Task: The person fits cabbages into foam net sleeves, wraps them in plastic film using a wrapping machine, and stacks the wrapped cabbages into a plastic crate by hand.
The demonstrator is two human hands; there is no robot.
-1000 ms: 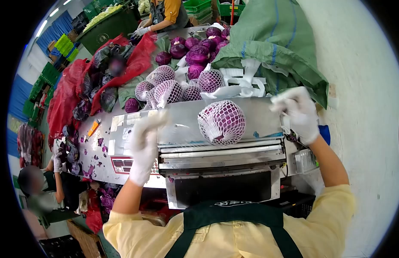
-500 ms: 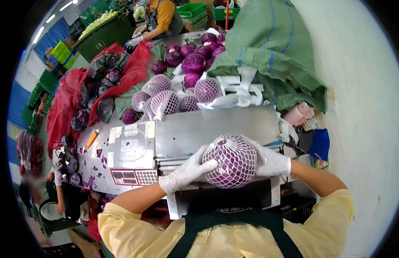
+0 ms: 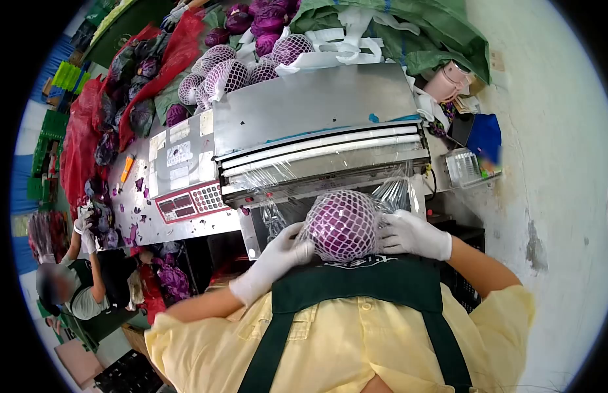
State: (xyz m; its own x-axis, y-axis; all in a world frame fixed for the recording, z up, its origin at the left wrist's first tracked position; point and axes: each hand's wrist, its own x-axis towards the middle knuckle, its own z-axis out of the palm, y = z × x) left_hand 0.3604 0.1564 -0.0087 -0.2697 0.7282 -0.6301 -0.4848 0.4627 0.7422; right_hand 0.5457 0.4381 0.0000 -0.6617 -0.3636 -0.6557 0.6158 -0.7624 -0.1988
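Observation:
A purple cabbage in white foam netting [image 3: 343, 226] is held close against the dark green apron [image 3: 356, 281]. My left hand [image 3: 276, 260], in a white glove, grips its left side. The gloved right hand [image 3: 416, 236] presses on the other side with fingers partly hidden. Clear plastic film [image 3: 392, 194] stretches from the wrapping machine [image 3: 317, 160] to the cabbage and clings around it. Behind the rollers lies the machine's bare metal top [image 3: 310, 105].
Netted cabbages [image 3: 227, 76] and bare ones [image 3: 269, 21] lie behind the machine. A scale [image 3: 185, 170] and orange cutter [image 3: 127, 169] are at left, near red mesh sacks [image 3: 81, 144]. A pink container [image 3: 446, 82] and clear box [image 3: 462, 166] stand right. A co-worker [image 3: 88, 288] sits at far left.
The netted cabbage has gone from the metal top, through both hands' grip, to against the apron, and film now stretches over it. The view has tilted downward.

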